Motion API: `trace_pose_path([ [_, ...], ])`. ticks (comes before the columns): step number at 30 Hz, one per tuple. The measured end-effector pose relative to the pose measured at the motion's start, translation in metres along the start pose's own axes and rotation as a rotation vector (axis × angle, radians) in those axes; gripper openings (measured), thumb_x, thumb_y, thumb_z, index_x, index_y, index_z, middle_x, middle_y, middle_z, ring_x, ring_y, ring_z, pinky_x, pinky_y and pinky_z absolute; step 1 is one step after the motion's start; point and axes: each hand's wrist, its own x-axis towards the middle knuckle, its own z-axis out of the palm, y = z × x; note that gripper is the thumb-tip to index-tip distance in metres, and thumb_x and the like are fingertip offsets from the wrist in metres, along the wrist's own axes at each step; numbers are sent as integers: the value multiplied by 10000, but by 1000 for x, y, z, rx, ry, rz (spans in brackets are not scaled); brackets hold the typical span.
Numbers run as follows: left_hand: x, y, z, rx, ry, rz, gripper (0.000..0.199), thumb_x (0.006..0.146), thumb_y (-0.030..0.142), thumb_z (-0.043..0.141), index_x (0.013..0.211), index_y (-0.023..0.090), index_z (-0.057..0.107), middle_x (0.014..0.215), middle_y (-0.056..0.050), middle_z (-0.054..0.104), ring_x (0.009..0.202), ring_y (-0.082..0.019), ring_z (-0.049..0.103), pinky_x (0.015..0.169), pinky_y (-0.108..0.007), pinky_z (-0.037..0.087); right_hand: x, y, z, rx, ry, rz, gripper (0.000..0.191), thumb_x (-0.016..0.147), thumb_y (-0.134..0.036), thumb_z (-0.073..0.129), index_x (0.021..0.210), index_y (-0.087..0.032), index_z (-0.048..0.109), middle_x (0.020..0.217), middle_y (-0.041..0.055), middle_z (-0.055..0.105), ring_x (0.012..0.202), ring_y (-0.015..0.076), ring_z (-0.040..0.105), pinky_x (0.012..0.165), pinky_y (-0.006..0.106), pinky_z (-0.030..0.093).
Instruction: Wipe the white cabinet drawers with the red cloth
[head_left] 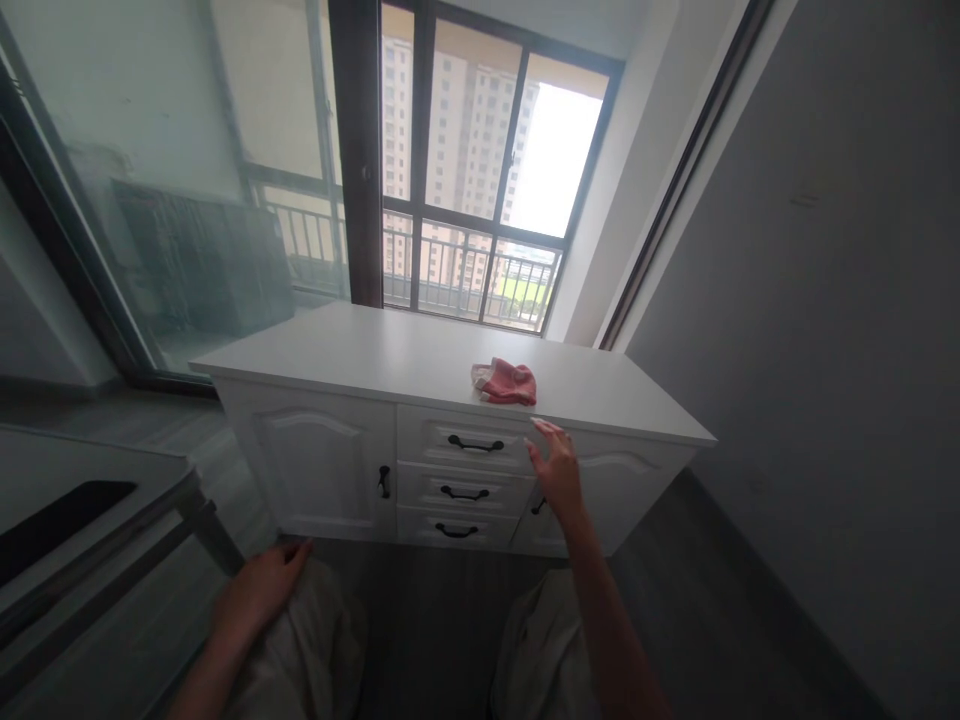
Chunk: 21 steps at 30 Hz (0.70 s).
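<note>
A small pink cloth item [511, 382] with a pale, whitish left end lies crumpled on top of the white cabinet [360, 345], near its front edge. Just below and to the right of it, my right hand [556, 465] is raised in front of the cabinet, fingers apart and holding nothing. My left hand [264, 590] rests low at the left by my knee; its fingers are partly in view, and whether they hold anything cannot be made out.
Three drawers with dark handles [475, 443] sit between two cabinet doors [319, 460]. A table with a pale top [150, 465] stands at the left. Behind are glass doors [285, 100] and a window; a grey wall [825, 300] rises at the right.
</note>
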Motion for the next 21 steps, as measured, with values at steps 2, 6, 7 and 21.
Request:
trace_pose_path([
  [2, -3, 2, -1, -3, 6, 5, 735, 994, 571, 281, 1213, 147, 840, 1166, -204, 841, 1163, -426, 778, 1057, -531, 599, 54, -8, 16, -44, -39, -79, 476, 1060, -319, 545, 1497, -169, 661, 1528, 145, 650, 1447, 286, 552, 1280, 494, 393],
  [6, -10, 8, -8, -16, -3, 8, 737, 1003, 531, 273, 1265, 112, 820, 1233, -213, 827, 1221, -422, 762, 1091, -530, 576, 124, -11, 44, -168, -263, 24, 471, 989, -159, 587, 1449, -99, 672, 1537, 187, 644, 1447, 314, 551, 1271, 563, 359],
  [7, -12, 9, -10, -22, -3, 10, 746, 1005, 529, 269, 1279, 98, 812, 1250, -223, 819, 1230, -422, 759, 1095, -530, 572, 131, -11, 47, -198, -325, 74, 433, 985, -138, 579, 1399, -105, 701, 1514, 186, 661, 1418, 312, 575, 1250, 541, 383],
  [21, -168, 140, 86, -1387, -534, 139, 748, 854, 827, 692, 1342, 267, 779, 1484, -138, 729, 1396, -393, 657, 1155, -556, 545, -158, -75, 13, 282, 93, 384, 224, 1083, -439, 534, 1193, -248, 577, 1062, 67, 694, 936, 250, 651, 866, 374, 521],
])
